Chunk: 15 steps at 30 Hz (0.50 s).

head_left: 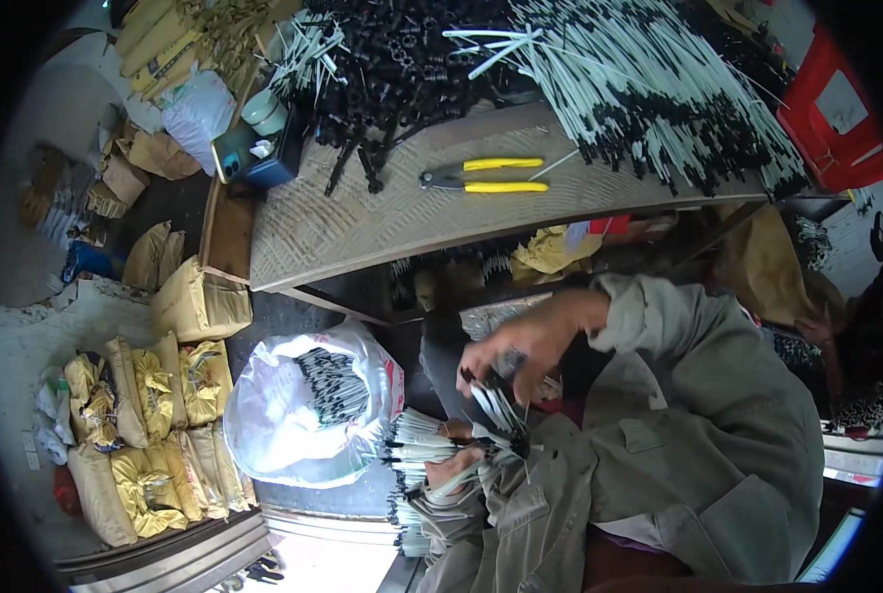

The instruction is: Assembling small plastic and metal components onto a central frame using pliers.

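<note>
My left hand (451, 466) is closed around a bundle of thin white rods with black tips (420, 440), held low in front of my body. Its fingers are partly covered by the rods. Just above it, my right hand (535, 341) reaches down with bent fingers. Thumb and fingertips close about the upper ends of a smaller bunch of the same rods (498, 407), which slants between the two hands. Left of them stands an open white plastic bag (263, 405), with many similar rods (333, 385) lying inside.
Ahead is a workbench (313, 232) with yellow-handled pliers (486, 176), a heap of black parts (392, 59) and a large pile of white rods (639, 79). A phone (231, 151) leans at its left end. Filled sacks (145, 435) stand left; a red plastic chair (832, 119) is at right.
</note>
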### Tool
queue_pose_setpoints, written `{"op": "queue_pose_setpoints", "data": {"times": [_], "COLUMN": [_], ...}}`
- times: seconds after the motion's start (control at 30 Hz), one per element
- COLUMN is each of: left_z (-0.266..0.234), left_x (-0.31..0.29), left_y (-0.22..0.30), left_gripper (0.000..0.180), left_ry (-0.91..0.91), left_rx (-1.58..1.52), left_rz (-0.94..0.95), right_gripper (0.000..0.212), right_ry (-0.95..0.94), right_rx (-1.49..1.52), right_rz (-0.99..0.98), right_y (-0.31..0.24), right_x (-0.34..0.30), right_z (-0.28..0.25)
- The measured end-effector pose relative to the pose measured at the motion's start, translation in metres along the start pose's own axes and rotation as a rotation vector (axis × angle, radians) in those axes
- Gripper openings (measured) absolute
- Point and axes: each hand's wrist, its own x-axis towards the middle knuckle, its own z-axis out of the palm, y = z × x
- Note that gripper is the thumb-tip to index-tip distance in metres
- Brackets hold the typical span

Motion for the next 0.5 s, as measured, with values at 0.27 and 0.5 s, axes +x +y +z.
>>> {"op": "queue_pose_setpoints", "data": {"times": [0.27,0.5], "left_z": [0.010,0.008], "left_x": [0.026,0.020], "left_y": [0.025,0.031], "left_gripper": [0.018,0.014], "left_ry": [-0.488,-0.365], "left_rx": [0.040,0.005], "left_rz": [0.146,0.070], "right_gripper": [0.012,0.016], "right_ry": [0.902,0.719], "right_rx": [-1.316,-1.666], "right_rz": [0.284,0.529], "right_y": [-0.005,-0.002], "right_x": [0.079,0.073], "right_z": [-0.237,-0.277]}}
